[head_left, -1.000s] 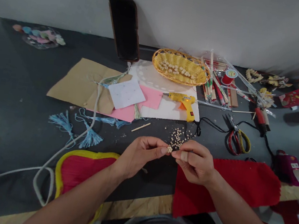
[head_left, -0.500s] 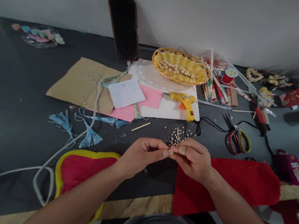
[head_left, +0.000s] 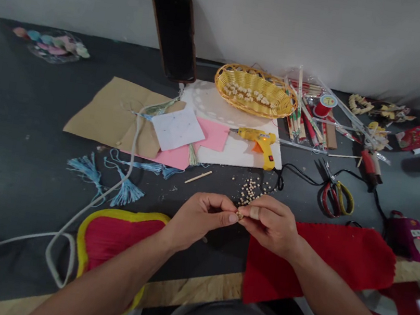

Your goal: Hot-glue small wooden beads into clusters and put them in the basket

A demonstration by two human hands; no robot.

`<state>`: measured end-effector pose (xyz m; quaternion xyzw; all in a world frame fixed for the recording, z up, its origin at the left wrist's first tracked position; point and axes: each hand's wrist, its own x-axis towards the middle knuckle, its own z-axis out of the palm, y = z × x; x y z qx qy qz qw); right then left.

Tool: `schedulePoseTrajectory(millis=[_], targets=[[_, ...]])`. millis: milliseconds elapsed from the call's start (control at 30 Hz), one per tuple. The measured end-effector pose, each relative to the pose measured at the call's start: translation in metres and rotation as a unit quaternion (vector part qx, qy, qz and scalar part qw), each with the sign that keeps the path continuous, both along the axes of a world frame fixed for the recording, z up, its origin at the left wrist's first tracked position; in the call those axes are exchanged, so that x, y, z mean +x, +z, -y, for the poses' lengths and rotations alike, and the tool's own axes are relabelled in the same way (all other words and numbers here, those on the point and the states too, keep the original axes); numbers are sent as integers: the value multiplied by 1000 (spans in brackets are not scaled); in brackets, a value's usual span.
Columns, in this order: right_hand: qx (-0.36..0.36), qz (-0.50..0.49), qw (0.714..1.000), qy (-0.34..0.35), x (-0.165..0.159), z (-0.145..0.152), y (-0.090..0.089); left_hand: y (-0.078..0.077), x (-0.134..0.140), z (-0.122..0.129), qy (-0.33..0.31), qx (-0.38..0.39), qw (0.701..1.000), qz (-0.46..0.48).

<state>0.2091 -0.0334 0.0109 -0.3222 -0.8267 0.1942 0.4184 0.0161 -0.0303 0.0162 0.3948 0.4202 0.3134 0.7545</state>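
Note:
My left hand (head_left: pixel 206 219) and my right hand (head_left: pixel 273 224) meet fingertip to fingertip over the front of the dark table. Between them they pinch a small cluster of pale wooden pieces (head_left: pixel 240 215), mostly covered by the fingers. Just beyond the fingertips lies a loose scatter of tiny pale pieces (head_left: pixel 249 190). A yellow glue gun (head_left: pixel 260 143) rests on a white board behind that scatter. Further back, a yellow wicker basket (head_left: pixel 257 91) holds several pale clusters of a similar kind.
Red-and-yellow-handled scissors (head_left: pixel 336 197) and red cloth (head_left: pixel 340 261) lie at right. Blue tassels (head_left: pixel 126 192), a white cable (head_left: pixel 108 192), brown paper (head_left: pixel 102 110) and a yellow-edged pink piece (head_left: pixel 114 240) are at left. A phone (head_left: pixel 175 36) leans against the wall.
Both hands keep their pinch in nearly the same place. The cluster between the fingertips looks slightly turned and more covered than before. The view has shifted a little.

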Motion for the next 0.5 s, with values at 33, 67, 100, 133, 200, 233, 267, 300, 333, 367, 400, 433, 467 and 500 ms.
schedulePoseTrajectory(millis=[33,67,100,133,200,233,267,300,333,367,400,433,467,500], targets=[[-4,-2,1000,0,0,0,0,0,0,0,0,-3,1000,4],[-9,-5,1000,-1,0,0,0,0,1,0,0,-6,1000,7],[-12,-7,1000,-2,0,0,0,0,1,0,0,-10,1000,10],[-15,-8,1000,-3,1,1,0,0,1,-1,0,-13,1000,10],[-14,-6,1000,-3,1,1,-1,1,1,-1,0,-15,1000,5],[-11,-2,1000,-3,1,2,-1,2,1,-1,1,-13,1000,0],[-6,2,1000,-3,1,2,-1,3,2,0,2,-10,1000,-6],[-1,6,1000,-4,1,2,-1,4,2,0,5,-5,1000,-12],[4,9,1000,-7,0,2,-1,5,2,0,9,2,1000,-19],[9,12,1000,-10,-1,2,1,6,2,1,15,11,999,-26],[13,16,1000,-15,-2,3,3,7,2,1,24,24,999,-35],[16,19,999,-22,-3,3,5,8,1,2,35,39,998,-44],[16,22,999,-29,-3,3,9,9,1,2,46,57,996,-55],[10,23,999,-36,-2,3,13,9,0,2,61,74,993,-67]])
